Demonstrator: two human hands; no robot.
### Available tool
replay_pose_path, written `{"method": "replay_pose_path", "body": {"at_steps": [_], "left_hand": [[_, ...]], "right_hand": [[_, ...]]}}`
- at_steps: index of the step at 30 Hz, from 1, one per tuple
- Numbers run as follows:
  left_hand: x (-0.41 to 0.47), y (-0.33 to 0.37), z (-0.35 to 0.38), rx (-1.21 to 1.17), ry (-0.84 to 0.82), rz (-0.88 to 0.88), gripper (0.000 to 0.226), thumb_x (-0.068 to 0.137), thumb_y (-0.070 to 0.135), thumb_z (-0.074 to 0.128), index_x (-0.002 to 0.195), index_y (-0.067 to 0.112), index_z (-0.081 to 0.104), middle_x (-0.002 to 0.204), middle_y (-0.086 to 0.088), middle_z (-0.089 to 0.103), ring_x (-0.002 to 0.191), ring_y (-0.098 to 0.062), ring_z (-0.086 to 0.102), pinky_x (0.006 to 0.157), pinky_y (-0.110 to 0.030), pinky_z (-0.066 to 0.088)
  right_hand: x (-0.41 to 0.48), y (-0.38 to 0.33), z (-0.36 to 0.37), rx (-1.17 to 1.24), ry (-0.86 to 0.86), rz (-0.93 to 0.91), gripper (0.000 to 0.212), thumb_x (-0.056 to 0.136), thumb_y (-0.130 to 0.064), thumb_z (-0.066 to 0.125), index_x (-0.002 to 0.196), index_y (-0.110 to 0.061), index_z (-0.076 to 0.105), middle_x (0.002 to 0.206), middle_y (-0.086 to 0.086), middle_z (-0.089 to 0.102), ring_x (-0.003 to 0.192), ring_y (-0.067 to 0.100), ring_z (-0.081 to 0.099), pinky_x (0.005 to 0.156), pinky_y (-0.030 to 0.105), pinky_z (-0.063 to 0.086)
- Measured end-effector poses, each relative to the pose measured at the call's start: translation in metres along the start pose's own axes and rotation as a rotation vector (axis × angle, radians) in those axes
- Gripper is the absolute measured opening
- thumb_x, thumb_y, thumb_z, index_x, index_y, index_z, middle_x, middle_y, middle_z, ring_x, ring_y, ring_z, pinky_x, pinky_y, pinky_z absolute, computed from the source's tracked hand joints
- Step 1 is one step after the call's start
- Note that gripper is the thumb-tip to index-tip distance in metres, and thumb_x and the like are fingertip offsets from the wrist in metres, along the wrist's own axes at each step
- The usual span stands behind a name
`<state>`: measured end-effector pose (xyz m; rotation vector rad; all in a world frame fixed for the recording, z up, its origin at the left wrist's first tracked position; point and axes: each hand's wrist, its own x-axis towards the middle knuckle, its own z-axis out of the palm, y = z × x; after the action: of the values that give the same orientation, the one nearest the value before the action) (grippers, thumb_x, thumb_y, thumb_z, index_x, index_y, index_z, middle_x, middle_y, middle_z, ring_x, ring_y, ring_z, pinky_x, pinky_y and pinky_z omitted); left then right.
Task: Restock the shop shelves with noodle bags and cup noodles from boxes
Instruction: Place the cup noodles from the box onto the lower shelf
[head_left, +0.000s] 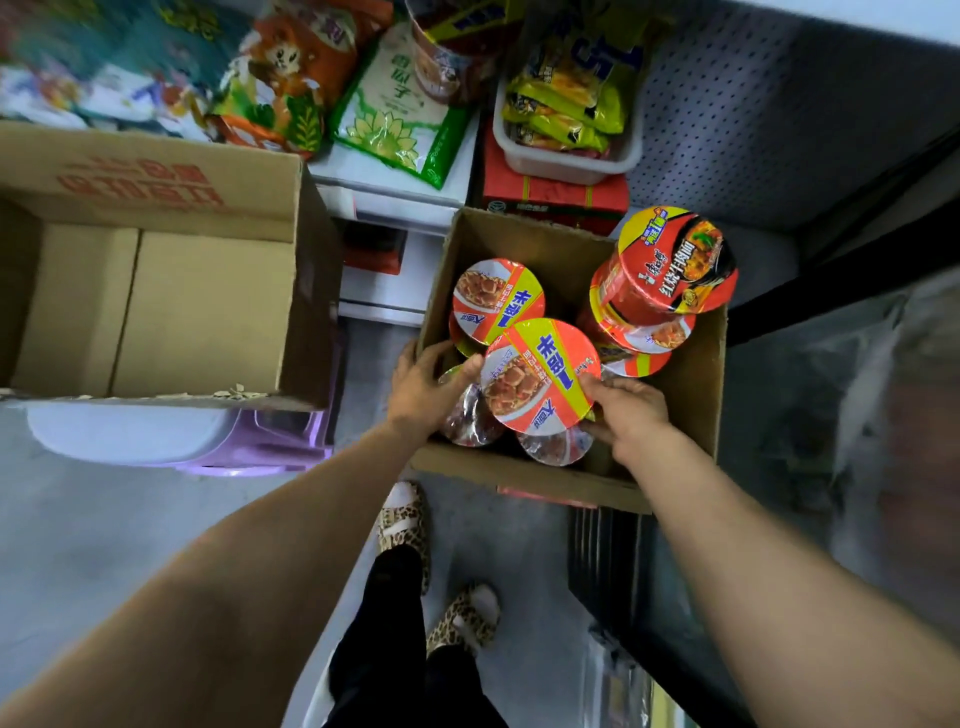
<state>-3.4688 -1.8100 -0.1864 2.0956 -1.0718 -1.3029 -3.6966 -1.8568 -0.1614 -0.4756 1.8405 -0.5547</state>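
Observation:
An open cardboard box (691, 384) on the floor holds several cup noodles. The nearest cup noodle (540, 376), with an orange, yellow and blue lid, sits raised above the others. My left hand (423, 387) grips its left side and my right hand (631, 410) grips its right side. Behind it stands another cup with the same lid (496, 301). A stack of red cup noodles (670, 265) rises at the box's right. Wrapped cups lie low in the box, partly hidden under my hands.
A large empty cardboard box (156, 291) sits at the left on a purple stool (270, 447). Snack bags (395, 104) and a white tray of yellow packets (566, 124) crowd the low shelf behind. A dark perforated shelf panel (753, 104) stands at the right. My feet (405, 525) are below the box.

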Motion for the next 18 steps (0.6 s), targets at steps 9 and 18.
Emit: {"method": "replay_pose_path", "body": {"at_steps": [9, 18], "left_hand": [[-0.066, 0.054, -0.054, -0.432, -0.079, 0.123, 0.064, 0.078, 0.070, 0.063, 0.125, 0.027, 0.060, 0.122, 0.003, 0.067, 0.113, -0.009, 0.062, 0.102, -0.034, 0.049], [-0.120, 0.136, -0.171, -0.598, 0.057, 0.348, 0.074, 0.066, 0.084, 0.055, 0.119, 0.032, 0.059, 0.119, 0.008, 0.068, 0.110, -0.007, 0.064, 0.100, -0.033, 0.050]], "right_hand": [[-0.092, -0.068, -0.004, 0.063, -0.198, -0.040, 0.029, 0.085, -0.019, 0.079, 0.106, -0.011, 0.061, 0.097, 0.010, 0.073, 0.086, 0.021, 0.072, 0.060, 0.040, 0.060], [-0.215, -0.170, 0.019, 0.104, -0.398, -0.365, 0.019, 0.091, -0.033, 0.072, 0.100, -0.017, 0.067, 0.088, 0.007, 0.075, 0.075, 0.019, 0.072, 0.052, 0.030, 0.059]]}}
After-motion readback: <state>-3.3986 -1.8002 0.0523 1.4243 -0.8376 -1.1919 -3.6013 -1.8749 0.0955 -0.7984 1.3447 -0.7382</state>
